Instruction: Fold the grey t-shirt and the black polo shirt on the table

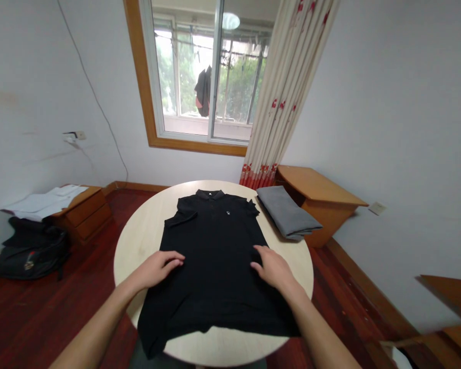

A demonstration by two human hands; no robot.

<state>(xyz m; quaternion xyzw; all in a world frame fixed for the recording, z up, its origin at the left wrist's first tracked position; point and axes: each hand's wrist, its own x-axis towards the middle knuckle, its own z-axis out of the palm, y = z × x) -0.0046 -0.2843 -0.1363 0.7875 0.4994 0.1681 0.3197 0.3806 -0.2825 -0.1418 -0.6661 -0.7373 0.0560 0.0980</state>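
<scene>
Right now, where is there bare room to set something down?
Widest is the left of the round table, between the black polo shirt and the table's edge. A narrower strip lies at the near side, between shirt and edge. The far right is crowded: folded gray cloth lies close beside the shirt.

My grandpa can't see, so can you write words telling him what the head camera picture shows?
A black polo shirt lies spread on a round table, with a person's left hand and right hand over its sides. A folded grey cloth lies to the shirt's right, and beyond the table are a window and a patterned curtain.
</scene>
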